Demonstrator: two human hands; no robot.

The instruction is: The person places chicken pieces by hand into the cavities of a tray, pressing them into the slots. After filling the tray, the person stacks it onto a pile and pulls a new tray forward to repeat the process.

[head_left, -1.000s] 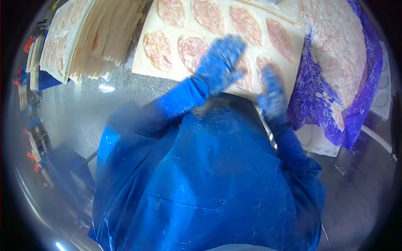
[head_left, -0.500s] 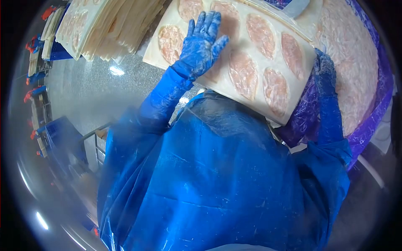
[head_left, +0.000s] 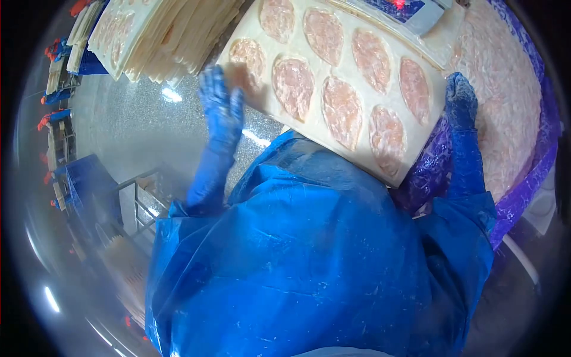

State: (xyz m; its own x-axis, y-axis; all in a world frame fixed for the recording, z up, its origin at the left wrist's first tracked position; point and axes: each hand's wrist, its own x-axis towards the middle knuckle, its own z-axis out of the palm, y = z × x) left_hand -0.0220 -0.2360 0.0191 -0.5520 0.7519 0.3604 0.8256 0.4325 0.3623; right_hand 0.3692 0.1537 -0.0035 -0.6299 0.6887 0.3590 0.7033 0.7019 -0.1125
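Observation:
A white mold board lies tilted before me, its several leaf-shaped hollows filled with pale pink minced meat. My left hand, in a wet blue glove, is at the board's left corner, fingers stretched upward and thumb apart, holding nothing. Beside the board's right edge is my right hand, its blue glove smeared with meat paste. Its fingers are straight and close together, fingertips right by the edge. A large mass of pale meat on purple plastic sheeting lies just right of that hand.
A thick stack of pale boards stands at the upper left. Behind the mold board is a device with a red lit display. A metal frame and a blue bin stand lower left, with people in blue along the far left.
My left hand has moved left and down from over the filled board to its left corner, uncovering the hollows. My right hand stays at the right edge. The red display has come into view.

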